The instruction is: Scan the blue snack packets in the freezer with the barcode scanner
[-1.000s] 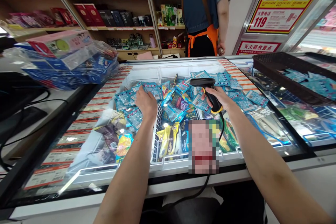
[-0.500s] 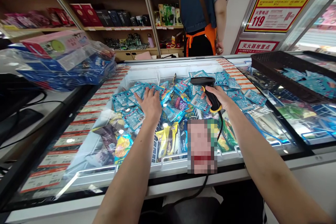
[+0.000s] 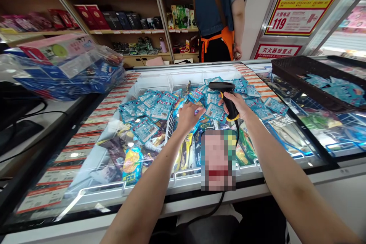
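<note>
My right hand (image 3: 236,105) is wrapped round the handle of a black-and-yellow barcode scanner (image 3: 222,87). The scanner's head points left over a scatter of small blue packets, and its black cable (image 3: 238,131) hangs down. My left hand (image 3: 190,116) is over the middle of the scatter, its fingers reaching right towards a blue packet (image 3: 214,111) below the scanner. Those fingers look loosely bent and partly hidden; no held item shows. Left of this hand, more blue packets (image 3: 162,108) lie overlapping on the glass top of a chest freezer (image 3: 97,156).
Wrapped ice creams (image 3: 187,150) show through the glass. A dark basket (image 3: 323,80) with more blue packets stands at right. Plastic-wrapped boxes (image 3: 65,65) sit at left. Across the freezer, a person in an orange apron (image 3: 220,42) stands by stocked shelves (image 3: 122,30).
My left hand has moved right, from the left group of blue packets to the middle near the scanner. My right hand still holds the scanner in nearly the same place.
</note>
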`<state>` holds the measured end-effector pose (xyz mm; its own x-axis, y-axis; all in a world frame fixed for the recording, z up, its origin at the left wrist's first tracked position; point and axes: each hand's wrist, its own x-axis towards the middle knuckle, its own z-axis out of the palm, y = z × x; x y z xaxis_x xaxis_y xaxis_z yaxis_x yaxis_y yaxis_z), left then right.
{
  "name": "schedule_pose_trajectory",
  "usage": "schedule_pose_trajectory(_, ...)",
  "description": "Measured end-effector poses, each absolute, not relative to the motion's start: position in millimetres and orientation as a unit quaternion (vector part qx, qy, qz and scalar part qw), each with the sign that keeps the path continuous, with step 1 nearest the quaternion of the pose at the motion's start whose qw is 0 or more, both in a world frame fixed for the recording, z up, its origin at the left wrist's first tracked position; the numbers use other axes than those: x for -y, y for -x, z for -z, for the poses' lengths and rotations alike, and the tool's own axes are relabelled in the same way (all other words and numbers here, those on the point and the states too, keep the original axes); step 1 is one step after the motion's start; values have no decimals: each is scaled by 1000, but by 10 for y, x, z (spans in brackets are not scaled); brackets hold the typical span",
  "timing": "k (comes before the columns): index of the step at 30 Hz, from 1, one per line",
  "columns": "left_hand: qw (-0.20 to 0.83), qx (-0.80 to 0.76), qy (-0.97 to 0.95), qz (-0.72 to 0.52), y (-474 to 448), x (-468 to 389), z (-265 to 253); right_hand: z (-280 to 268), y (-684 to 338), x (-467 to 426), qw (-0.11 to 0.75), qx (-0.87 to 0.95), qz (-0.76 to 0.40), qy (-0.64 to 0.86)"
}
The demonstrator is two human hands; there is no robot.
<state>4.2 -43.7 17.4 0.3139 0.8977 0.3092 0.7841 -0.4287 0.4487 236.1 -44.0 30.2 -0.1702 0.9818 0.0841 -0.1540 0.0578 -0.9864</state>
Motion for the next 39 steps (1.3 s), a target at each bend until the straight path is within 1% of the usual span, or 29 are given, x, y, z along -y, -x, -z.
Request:
schedule_pose_trajectory(7, 135, -555, -776, -267, -75, 401, -138, -309, -2352, 445, 503, 518, -558, 410)
schedule_pose_trajectory(10, 86, -613, -740, -264, 88, 393, -174, -309, -2353, 444, 501, 515, -561, 412)
schedule_pose_trajectory(13, 25, -660, -713, -234, 247, 418, -207, -308, -2352, 445, 500, 515, -563, 409)
schedule_pose_trajectory(16, -17, -648, -717, -257, 301, 438, -195, -304, -2349, 446, 505, 517, -563, 401)
schedule_pose_trajectory(18, -4, -590, -764, -263, 269, 439, -164, -301, -2348, 447, 507, 519, -563, 396)
schedule_pose_trajectory(20, 28, -528, -815, -236, 210, 438, -132, -299, -2349, 448, 506, 521, -563, 395)
schedule_pose_trajectory(22, 38, -504, -837, -211, 157, 439, -116, -299, -2353, 448, 505, 522, -564, 393)
schedule_pose_trajectory(26, 18, -552, -810, -199, 137, 434, -157, -296, -2363, 444, 504, 527, -566, 385)
schedule_pose_trajectory(30, 68, -607, -771, -182, 190, 402, -208, -287, -2363, 437, 503, 525, -568, 386)
schedule_pose_trajectory(33, 100, -630, -735, -230, 247, 360, -186, -283, -2358, 436, 506, 522, -570, 383)
schedule_pose_trajectory(39, 137, -604, -634, -464, 407, 193, -25, -293, -2360, 441, 503, 517, -574, 388)
